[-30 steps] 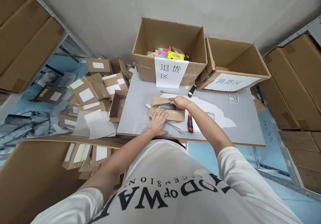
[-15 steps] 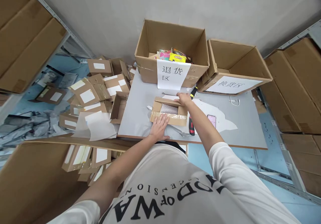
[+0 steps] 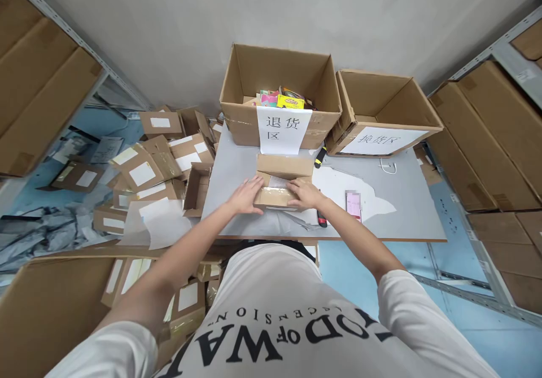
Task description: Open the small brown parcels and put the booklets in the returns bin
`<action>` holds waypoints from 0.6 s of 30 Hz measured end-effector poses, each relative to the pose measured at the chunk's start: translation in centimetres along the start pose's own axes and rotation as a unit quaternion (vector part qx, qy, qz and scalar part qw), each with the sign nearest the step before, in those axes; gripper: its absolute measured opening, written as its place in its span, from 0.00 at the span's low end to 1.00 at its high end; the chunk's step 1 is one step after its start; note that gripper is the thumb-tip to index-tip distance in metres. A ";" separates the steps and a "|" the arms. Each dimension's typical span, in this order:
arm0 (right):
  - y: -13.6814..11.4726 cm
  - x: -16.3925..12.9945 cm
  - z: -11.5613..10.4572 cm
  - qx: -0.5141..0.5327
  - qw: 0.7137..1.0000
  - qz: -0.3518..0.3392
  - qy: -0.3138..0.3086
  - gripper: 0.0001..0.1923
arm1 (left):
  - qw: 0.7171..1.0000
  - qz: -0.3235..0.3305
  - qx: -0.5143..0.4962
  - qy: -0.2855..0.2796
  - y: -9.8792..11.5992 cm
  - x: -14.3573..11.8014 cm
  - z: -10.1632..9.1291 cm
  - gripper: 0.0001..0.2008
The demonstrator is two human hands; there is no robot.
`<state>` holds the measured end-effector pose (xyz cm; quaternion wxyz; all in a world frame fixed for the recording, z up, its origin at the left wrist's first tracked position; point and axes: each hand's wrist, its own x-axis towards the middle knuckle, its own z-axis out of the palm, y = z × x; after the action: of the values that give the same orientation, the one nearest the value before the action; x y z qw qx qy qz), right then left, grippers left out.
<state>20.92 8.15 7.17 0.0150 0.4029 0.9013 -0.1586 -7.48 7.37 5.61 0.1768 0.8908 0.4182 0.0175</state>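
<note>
A small brown cardboard parcel [image 3: 283, 169] lies on the grey table [image 3: 406, 214] in front of me, its far flap folded up and back. My left hand [image 3: 244, 195] presses against the parcel's left near corner. My right hand [image 3: 304, 193] rests on its near right edge, fingers over the rim. Pale wrapping shows inside the parcel. A red and black utility knife [image 3: 322, 218] lies just right of my right wrist.
Two large open cartons with paper signs stand at the table's back, one [image 3: 279, 93] holding colourful packs, the other [image 3: 383, 113] tilted. A yellow-handled tool [image 3: 319, 156] and a pink phone [image 3: 353, 205] lie on the table. Several labelled parcels [image 3: 144, 169] pile up at left. Shelved cartons flank both sides.
My right hand came back from the parcel's far flap to its near right edge. My left hand slid from the front edge to the left corner. The far flap now stands open.
</note>
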 end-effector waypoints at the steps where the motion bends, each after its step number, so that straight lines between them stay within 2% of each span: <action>1: -0.3 -0.1 0.4 0.003 1.000 0.013 -0.019 0.39 | 1.000 0.017 0.000 -0.021 -1.1 0.3 -0.4 0.57; 3: -0.6 0.0 0.8 0.012 0.997 0.054 -0.045 0.41 | 0.998 0.040 -0.007 -0.049 -3.0 1.0 -0.6 0.57; 6: -1.3 0.3 0.8 0.016 0.992 0.107 -0.069 0.34 | 0.996 0.063 -0.038 -0.047 -4.5 1.7 -0.2 0.58; 12: -4.1 -0.7 0.1 -0.041 0.982 0.173 -0.058 0.21 | 0.994 0.079 -0.076 -0.019 -4.9 1.4 1.1 0.59; 16: -5.9 -1.7 0.3 -0.069 0.976 0.202 -0.048 0.09 | 0.994 0.058 -0.093 -0.004 -5.1 1.5 1.3 0.54; 18: -6.5 -2.5 1.0 -0.079 0.977 0.192 -0.045 0.12 | 0.994 0.047 -0.099 0.002 -5.3 1.7 1.3 0.52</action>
<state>17.71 2.00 8.44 0.1170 0.5585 0.8152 -0.0991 -10.08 11.37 2.44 0.2619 0.8877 0.3724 0.0687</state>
